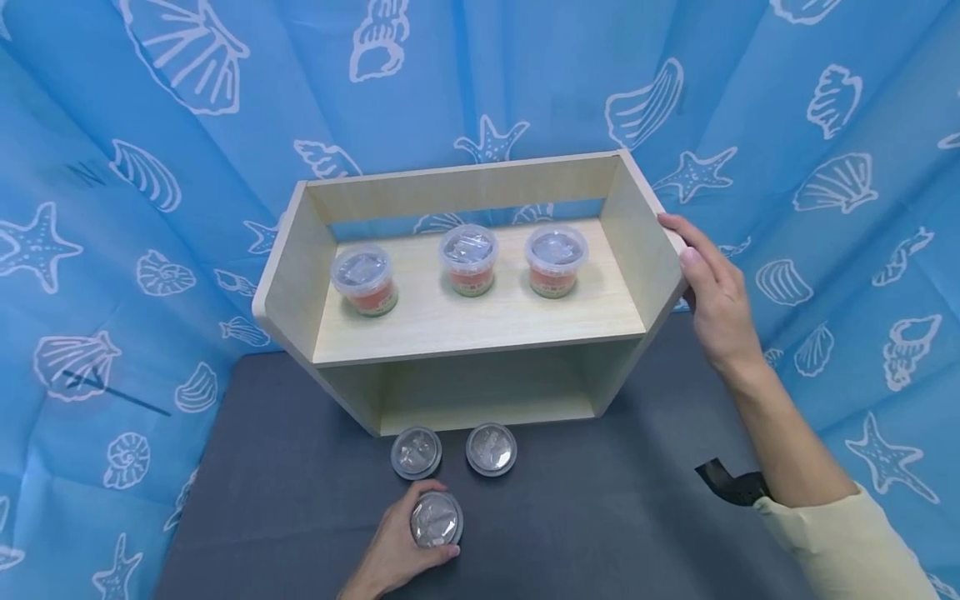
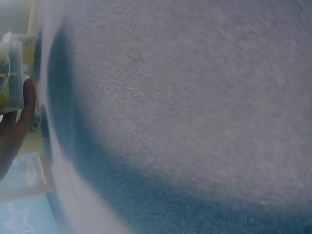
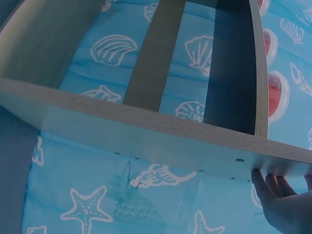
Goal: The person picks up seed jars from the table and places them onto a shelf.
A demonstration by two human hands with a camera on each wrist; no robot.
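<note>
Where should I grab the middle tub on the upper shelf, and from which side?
Grip the middle tub round its side, under the wider rim, probably best from the front: it stands upright, the upper shelf is open there, and gaps either side leave finger room.

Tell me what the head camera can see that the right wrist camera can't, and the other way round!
Only the head view: the left hand holding a tub, and two more tubs on the table.

Only the right wrist view: small dark holes in the shelf's outer side.

Both: the wooden shelf, the three orange-red tubs on it, the right hand touching its side, and the blue curtain.
</note>
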